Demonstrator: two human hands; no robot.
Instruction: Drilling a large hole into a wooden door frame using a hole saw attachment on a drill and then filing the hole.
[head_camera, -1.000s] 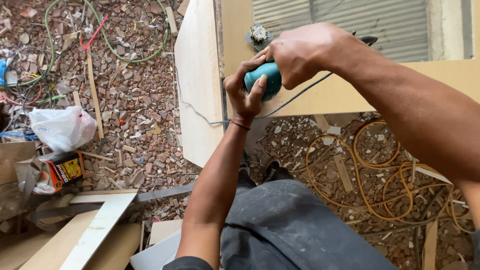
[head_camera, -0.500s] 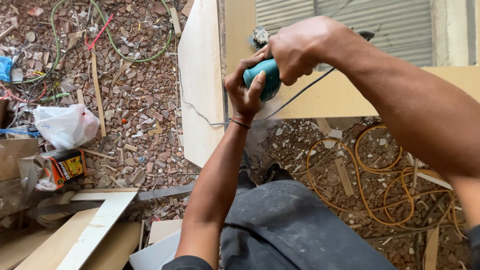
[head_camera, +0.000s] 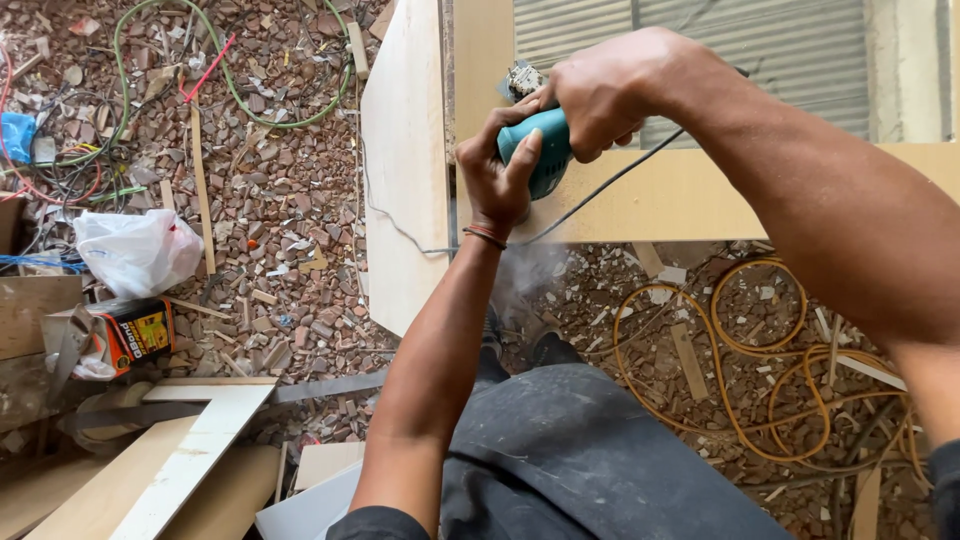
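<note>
The plywood panel (head_camera: 620, 195) lies where it lay a second ago, but the teal power tool (head_camera: 535, 150) has crept along its edge — pale dust now drifts below, so the cutting looks underway. Right hand (head_camera: 610, 95) and left hand (head_camera: 495, 180) both clasp the tool.

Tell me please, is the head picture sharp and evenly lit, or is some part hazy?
Head view: soft, even daylight, no hard shadows or glare; the left hand, right hand and teal power tool look sharp; a pale dust haze veils the ground below the board.
</note>
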